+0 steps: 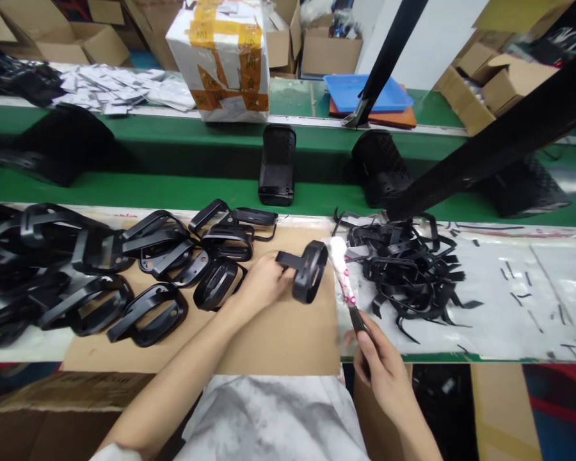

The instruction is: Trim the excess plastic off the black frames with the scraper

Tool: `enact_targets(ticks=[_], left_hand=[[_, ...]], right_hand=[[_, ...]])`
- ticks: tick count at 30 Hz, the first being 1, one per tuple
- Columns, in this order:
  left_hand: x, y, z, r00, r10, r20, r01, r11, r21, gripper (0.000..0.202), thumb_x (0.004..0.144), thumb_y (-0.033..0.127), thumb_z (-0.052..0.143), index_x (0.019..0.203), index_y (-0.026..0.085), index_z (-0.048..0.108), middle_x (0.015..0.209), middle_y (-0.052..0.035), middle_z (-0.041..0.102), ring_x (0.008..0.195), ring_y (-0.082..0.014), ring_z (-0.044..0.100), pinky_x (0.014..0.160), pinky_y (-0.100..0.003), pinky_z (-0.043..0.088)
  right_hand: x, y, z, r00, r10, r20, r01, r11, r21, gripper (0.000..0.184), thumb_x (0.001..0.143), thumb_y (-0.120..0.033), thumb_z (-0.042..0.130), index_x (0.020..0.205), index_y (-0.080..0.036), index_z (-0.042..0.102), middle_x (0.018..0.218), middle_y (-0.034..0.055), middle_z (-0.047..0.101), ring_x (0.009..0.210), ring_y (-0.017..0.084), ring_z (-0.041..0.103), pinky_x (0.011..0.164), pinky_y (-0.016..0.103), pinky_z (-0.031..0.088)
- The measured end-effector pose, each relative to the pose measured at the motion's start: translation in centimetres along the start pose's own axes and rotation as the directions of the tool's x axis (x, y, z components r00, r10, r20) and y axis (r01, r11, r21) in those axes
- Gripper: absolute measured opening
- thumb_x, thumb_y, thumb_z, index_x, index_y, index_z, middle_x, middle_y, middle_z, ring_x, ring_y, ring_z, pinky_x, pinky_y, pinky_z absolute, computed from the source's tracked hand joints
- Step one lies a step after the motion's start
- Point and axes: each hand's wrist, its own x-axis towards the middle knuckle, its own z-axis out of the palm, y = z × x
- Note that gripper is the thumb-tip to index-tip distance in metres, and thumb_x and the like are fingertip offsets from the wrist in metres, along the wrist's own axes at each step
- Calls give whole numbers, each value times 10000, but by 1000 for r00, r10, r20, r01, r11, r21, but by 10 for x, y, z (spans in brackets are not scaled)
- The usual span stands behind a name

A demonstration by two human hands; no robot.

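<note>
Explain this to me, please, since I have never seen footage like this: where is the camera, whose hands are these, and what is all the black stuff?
There is no machine here: a person works with bare hands, and the single camera sits on their head, looking forward and down. The left hand grips a black plastic loop part over a cardboard sheet on the bench. The right hand holds a slim tool wrapped in white tape, its upper end close to that part. Left of the hands lies a heap of similar black loops; on the right, a pile of thin black strips. Beyond the bench is a green belt carrying larger black housings, and behind it stand a taped white box and a blue tray.
</note>
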Motion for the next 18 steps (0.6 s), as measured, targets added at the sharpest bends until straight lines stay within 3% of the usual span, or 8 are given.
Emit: enact_targets(ticks=[1,3,4,6,10,14,18], left_hand=[[6,-3,2,1000,5,10,-6,997,73,190,952,184,575,851,184,736,904,-92,761,887,-240,714,832,-350,566],[17,-8,7,1000,16,14,-19,977,212,140,929,191,617,866,180,741,907,-102,754,911,-260,715,880,-368,555],[21,-10,10,1000,21,13,-23,964,266,123,920,196,635,871,181,746,903,-104,751,922,-269,714,899,-376,548],[27,-12,14,1000,28,7,-28,943,332,105,908,204,658,875,183,755,899,-106,746,937,-280,709,917,-385,536],[32,-17,19,999,42,-1,-39,935,354,129,937,258,657,884,189,752,907,-98,733,946,-280,690,896,-385,517],[31,-19,22,999,34,-36,-19,940,341,182,984,302,611,959,189,751,944,-95,737,953,-281,680,871,-392,502],[28,-19,26,998,60,-37,-43,937,348,152,967,267,616,949,180,739,930,-102,743,988,-290,671,939,-409,484]], right_hand=[[-6,6,-4,999,13,-35,-14,1000,-7,606,972,-601,603,1441,-221,653,1111,106,798,651,196,716,522,290,579],[-17,21,-11,990,-15,-139,-1,994,-108,576,954,-606,628,1354,-204,723,1228,121,784,990,291,771,787,370,653],[-22,27,-15,983,-44,-176,12,984,-180,563,945,-599,642,1324,-196,743,1281,123,769,1135,326,740,911,409,636],[-31,39,-19,975,-100,-198,35,951,-308,550,942,-582,650,1315,-190,750,1316,121,757,1250,356,695,1020,444,595],[-39,42,-13,975,-172,-142,99,904,-415,483,961,-542,636,1272,-197,766,1209,100,804,1126,337,762,945,388,631],[-34,33,3,981,-163,-106,103,896,-431,476,985,-535,603,1257,-182,771,1131,101,825,987,319,804,831,359,664],[-32,33,2,978,-177,-113,108,884,-456,508,974,-545,625,1284,-170,769,1256,111,784,1160,350,752,945,395,637]])
